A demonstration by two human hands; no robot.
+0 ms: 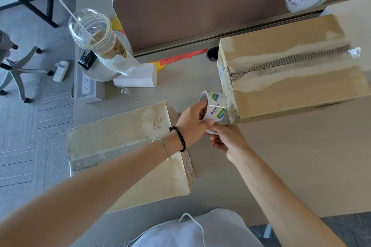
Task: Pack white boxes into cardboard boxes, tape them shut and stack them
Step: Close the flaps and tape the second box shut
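The tape roll [214, 107] sits at centre frame, lifted off the desk [301, 166] between two cardboard boxes. The left hand [192, 124] curls around its rim to steady it, while the right hand [226, 138] pinches at its lower edge, probably picking for the loose end. The right box [291, 70], upper right, already carries tape along its seam; the left box [128, 152], lower left under the forearm, looks taped too. A white box [136, 78] lies unpacked at upper left beside a drink cup [96, 34].
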